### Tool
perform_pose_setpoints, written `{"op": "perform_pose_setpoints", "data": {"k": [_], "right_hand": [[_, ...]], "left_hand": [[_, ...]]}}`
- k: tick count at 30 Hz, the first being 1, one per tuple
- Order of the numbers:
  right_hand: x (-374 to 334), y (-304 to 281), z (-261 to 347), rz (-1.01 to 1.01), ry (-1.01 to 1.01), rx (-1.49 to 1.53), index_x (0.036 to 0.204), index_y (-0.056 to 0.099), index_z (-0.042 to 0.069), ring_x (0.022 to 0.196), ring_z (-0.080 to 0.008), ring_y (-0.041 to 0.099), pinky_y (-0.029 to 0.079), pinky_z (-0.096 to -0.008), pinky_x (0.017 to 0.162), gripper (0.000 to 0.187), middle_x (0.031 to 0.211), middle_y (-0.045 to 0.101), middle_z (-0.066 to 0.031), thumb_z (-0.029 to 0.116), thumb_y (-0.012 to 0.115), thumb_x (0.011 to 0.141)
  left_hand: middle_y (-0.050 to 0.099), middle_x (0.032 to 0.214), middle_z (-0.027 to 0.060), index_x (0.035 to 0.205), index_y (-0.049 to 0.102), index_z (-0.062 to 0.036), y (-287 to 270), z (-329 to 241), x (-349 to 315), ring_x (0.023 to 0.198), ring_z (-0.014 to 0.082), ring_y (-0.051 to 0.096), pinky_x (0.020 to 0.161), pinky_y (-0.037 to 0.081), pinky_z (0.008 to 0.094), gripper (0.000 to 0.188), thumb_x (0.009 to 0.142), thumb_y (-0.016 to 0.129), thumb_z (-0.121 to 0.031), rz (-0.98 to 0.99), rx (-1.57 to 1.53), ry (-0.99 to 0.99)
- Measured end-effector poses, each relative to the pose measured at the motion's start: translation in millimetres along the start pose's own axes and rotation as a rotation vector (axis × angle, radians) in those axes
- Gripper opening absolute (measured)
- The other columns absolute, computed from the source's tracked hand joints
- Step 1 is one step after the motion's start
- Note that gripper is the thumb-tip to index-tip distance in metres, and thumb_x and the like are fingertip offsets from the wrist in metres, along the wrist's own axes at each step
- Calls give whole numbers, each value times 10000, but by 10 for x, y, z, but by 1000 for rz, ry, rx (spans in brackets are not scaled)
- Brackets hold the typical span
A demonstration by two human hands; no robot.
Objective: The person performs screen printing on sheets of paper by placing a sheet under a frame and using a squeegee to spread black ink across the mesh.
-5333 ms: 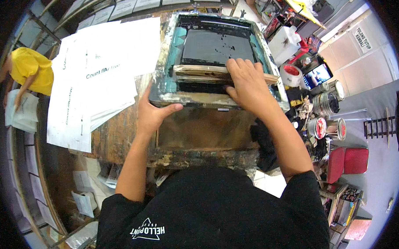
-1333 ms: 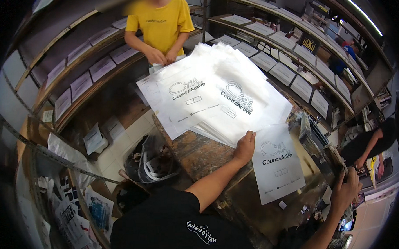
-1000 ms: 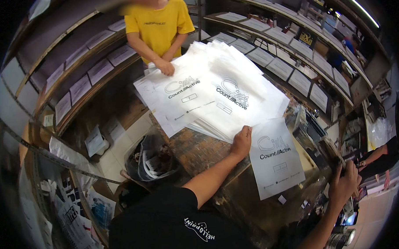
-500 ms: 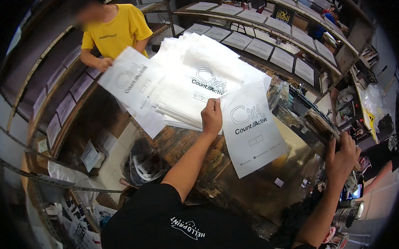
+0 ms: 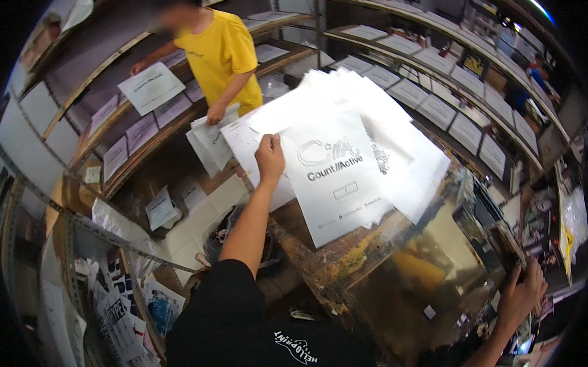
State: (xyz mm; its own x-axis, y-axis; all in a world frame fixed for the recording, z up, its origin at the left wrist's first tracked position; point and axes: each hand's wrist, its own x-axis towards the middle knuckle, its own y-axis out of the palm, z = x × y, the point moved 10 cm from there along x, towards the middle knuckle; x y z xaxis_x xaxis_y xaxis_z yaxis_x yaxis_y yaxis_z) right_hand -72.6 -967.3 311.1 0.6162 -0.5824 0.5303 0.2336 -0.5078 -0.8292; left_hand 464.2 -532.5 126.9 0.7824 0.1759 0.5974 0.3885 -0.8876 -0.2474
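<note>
The left hand point(image 5: 270, 160) pinches a printed sheet point(image 5: 338, 179) over the table point(image 5: 352, 260), not yet set down; apart, the right hand point(image 5: 527, 286) meets a wooden bar point(image 5: 508, 242), grip unclear. Other sheets point(image 5: 409, 93) lie spread far right.

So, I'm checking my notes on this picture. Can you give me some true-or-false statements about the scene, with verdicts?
1. The left hand holds a printed sheet. True.
2. The sheet is printed in red. False: in black.
3. The right hand holds that sheet too. False: it is at a wooden bar, apart from the sheet.
4. A co-worker has paper in each hand. True.
5. The co-worker wears blue. False: yellow.
6. A white scrap lies nearer the right hand than the left. True.
</note>
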Motion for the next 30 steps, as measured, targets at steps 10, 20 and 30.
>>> {"op": "perform_pose_setpoints", "data": {"k": [10, 20, 30], "right_hand": [[-14, 14, 12, -84, -15, -4, 1312, 611, -50, 1172, -407, 591, 397, -464, 1023, 485, 1269, 653, -235, 340, 542, 1032], [7, -177, 127, -111, 4, 54, 1195, 640, -24, 1085, -372, 606, 391, -461, 999, 452, 1172, 669, -204, 368, 625, 971], [59, -289, 222, -228, -39, 148, 900, 618, 41, 920, -343, 615, 392, -450, 841, 388, 872, 630, -144, 423, 676, 932]], "left_hand": [[740, 1037, 245, 1106, 759, -21, -846, 2140, 1383, 988, 408, 711, 901, 539, 473, 249, 982, 609, -176, -179, 472, -11], [460, 1595, 106, 1497, 553, -160, 1363, -1025, -1203, 1514, 326, 354, 1245, 288, 454, 540, 1002, 667, -340, 1054, 132, 744], [232, 1714, 95, 1622, 318, -103, 2209, -854, -2510, 1595, 289, 147, 1305, 72, 443, 600, 1125, 185, -412, 1271, 595, 779]]}}
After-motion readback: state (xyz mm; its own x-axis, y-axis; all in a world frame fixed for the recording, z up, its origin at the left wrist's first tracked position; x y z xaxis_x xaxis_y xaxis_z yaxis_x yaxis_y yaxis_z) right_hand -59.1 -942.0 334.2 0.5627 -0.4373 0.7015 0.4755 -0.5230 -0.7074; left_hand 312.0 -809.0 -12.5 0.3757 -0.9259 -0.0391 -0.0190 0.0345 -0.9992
